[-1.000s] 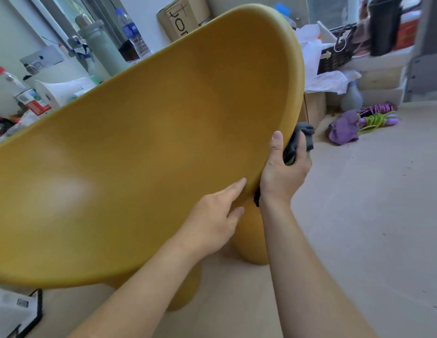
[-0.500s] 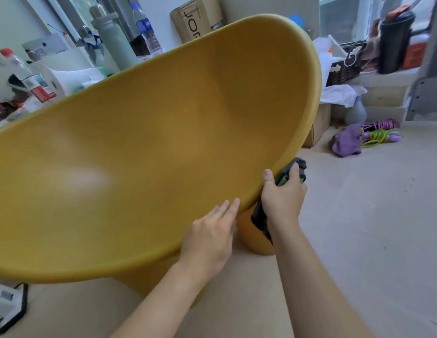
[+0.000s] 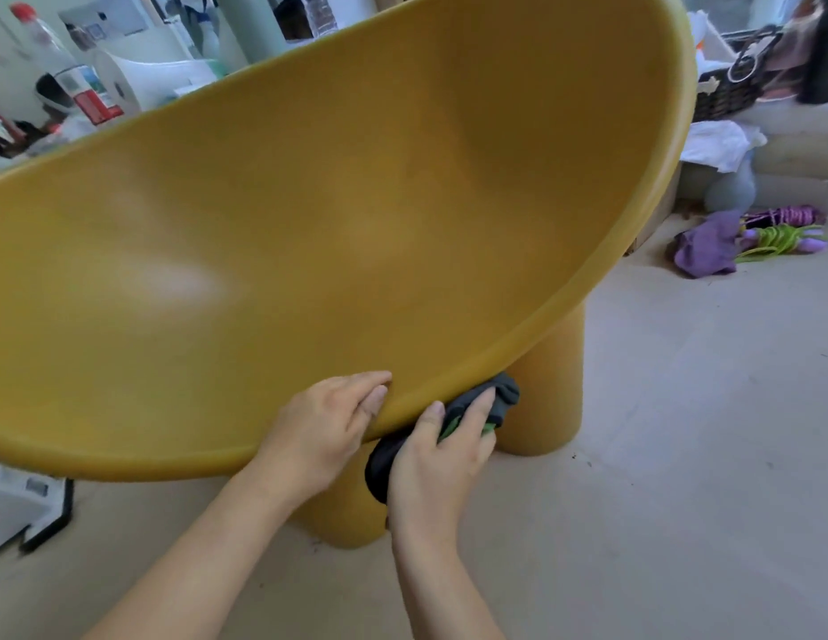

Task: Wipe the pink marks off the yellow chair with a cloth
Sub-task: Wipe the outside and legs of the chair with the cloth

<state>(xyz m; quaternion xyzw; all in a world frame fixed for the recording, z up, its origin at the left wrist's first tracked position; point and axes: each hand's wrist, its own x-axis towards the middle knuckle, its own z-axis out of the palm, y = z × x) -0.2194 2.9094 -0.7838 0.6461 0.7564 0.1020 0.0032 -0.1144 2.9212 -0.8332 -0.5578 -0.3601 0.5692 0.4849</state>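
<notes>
chair: yellow chair [image 3: 356, 214] fills the view, legs on beige floor [image 3: 680, 431]
left hand [image 3: 324, 431]: fingers curled over front rim, gripping it
right hand [image 3: 440, 459]: clutching dark grey cloth [image 3: 504, 399], pressed against rim underside
pink marks: none visible

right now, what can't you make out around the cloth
Head view:
- Any pink marks: none show on the yellow chair; the rim patch under the cloth is covered by it and the right hand.
- Whether the left hand grips the rim: its thumb is hidden behind it.
- Chair's left end: cut off by the frame edge.
</notes>
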